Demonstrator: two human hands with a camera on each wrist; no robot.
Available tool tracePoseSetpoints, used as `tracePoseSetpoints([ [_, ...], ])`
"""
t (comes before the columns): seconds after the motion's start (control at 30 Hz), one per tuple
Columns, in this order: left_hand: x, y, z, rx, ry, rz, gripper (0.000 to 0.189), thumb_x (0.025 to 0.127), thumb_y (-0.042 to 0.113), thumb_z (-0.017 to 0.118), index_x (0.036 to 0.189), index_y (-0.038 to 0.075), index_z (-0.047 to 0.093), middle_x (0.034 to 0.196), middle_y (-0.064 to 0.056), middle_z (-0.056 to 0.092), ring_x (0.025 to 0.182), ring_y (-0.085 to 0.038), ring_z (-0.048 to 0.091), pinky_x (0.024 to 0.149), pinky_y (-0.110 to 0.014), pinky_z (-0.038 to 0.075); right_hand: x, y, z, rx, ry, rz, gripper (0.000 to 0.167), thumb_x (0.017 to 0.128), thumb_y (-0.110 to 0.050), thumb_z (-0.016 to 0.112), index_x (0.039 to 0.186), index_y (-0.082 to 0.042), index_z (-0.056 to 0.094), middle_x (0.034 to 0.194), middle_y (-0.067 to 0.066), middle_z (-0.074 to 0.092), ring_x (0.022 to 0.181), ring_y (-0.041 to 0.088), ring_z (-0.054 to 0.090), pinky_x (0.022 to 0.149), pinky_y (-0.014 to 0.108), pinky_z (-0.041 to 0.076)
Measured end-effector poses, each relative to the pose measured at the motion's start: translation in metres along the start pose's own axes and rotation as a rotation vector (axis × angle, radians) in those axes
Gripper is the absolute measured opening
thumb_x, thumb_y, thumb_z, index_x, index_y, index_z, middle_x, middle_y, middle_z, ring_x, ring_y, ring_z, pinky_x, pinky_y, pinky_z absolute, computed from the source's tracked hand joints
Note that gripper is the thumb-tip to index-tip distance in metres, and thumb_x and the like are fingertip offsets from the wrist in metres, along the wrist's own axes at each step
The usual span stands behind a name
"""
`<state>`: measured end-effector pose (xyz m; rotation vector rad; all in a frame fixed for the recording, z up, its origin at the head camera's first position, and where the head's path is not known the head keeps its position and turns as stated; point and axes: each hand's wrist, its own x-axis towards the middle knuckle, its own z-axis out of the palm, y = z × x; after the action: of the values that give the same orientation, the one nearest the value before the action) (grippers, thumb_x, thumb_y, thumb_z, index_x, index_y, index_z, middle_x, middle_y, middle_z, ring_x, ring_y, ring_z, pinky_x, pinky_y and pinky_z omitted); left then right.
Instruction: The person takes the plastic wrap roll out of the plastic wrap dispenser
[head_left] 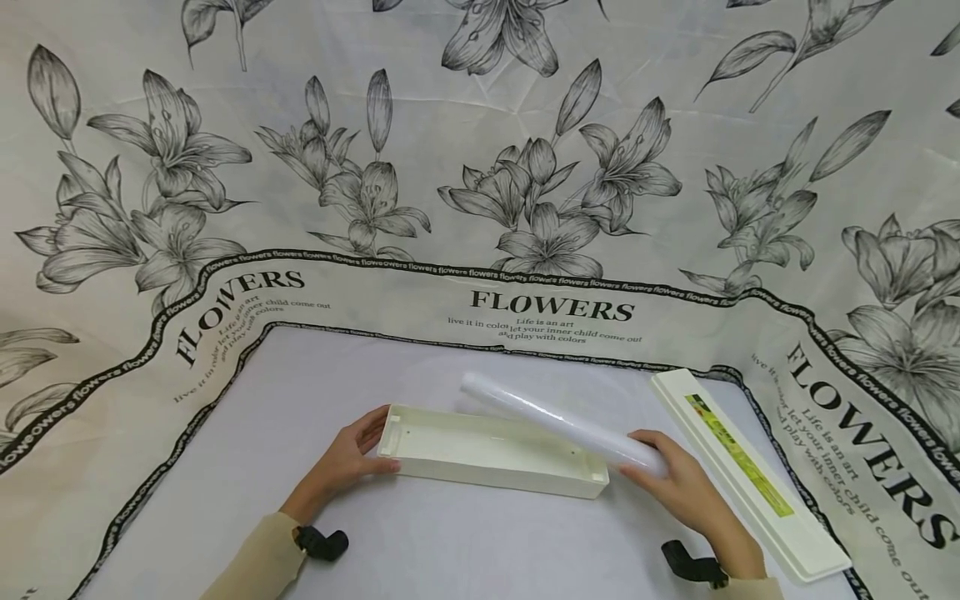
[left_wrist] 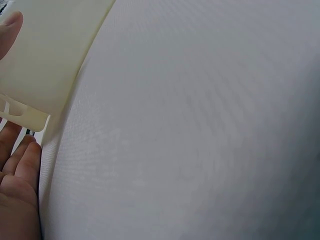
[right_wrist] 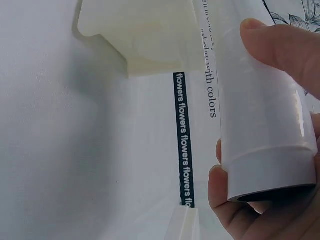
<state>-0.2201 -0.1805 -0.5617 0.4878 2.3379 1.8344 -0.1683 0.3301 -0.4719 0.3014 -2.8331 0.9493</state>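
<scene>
A long cream plastic box (head_left: 495, 478) stands lidless on the table, its open side up. My left hand (head_left: 348, 450) holds its left end, thumb on the front wall; the fingers reach round the back corner. In the left wrist view, the thumb (left_wrist: 9, 32) overlaps the box wall and the fingers (left_wrist: 27, 160) lie past the end. My right hand (head_left: 678, 479) grips the right end of a shiny white roll of plastic wrap (head_left: 555, 421). The roll slants above the box's right half, far end pointing left. Its hollow core end shows dark in the right wrist view.
The long cream lid (head_left: 731, 467) with a yellow-green label lies slanted at the right edge of the table, beyond my right hand. A white cloth (head_left: 450, 550) covers the table. Behind stands a floral curtain (head_left: 405, 304) with black lettering.
</scene>
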Motion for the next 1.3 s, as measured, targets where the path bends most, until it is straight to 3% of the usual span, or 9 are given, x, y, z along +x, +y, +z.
tracePoseSetpoints([
  [0.43,0.0,0.003,-0.001,0.031,0.007,-0.039,0.104,0.077,0.019,0.091,0.159,0.0,0.031,0.162,-0.023,0.038,0.15,-0.041,0.037,0.12,-0.036,0.035,-0.014,0.02,0.0,-0.031,0.102,0.023,0.051,0.088,-0.029,0.084,0.129,-0.007,0.063,0.123,0.015,0.07,0.093,0.002,0.055,0.072,0.025,0.049],
  [0.77,0.001,-0.002,0.0,-0.008,-0.01,0.0,0.103,0.078,0.016,0.091,0.159,-0.003,0.03,0.162,-0.027,0.036,0.15,-0.044,0.035,0.12,-0.043,0.033,-0.021,0.023,-0.001,-0.055,0.142,0.094,0.056,0.087,-0.031,0.084,0.129,-0.003,0.061,0.123,0.02,0.068,0.095,0.018,0.059,0.072,0.028,0.05],
  [1.0,0.001,-0.001,0.0,-0.015,-0.009,-0.006,0.103,0.078,0.015,0.091,0.159,-0.003,0.03,0.162,-0.027,0.036,0.15,-0.044,0.035,0.12,-0.041,0.034,-0.027,0.029,-0.001,-0.051,0.162,0.162,0.056,0.088,-0.032,0.083,0.131,-0.005,0.061,0.126,0.021,0.067,0.096,0.015,0.057,0.072,0.024,0.048],
  [1.3,0.001,0.0,0.0,-0.013,-0.011,-0.003,0.102,0.078,0.015,0.091,0.159,-0.003,0.031,0.161,-0.027,0.038,0.149,-0.044,0.037,0.119,-0.041,0.035,-0.033,0.033,-0.001,-0.063,0.197,0.197,0.058,0.088,-0.031,0.083,0.132,-0.002,0.059,0.126,0.026,0.065,0.1,0.031,0.061,0.07,0.03,0.047],
])
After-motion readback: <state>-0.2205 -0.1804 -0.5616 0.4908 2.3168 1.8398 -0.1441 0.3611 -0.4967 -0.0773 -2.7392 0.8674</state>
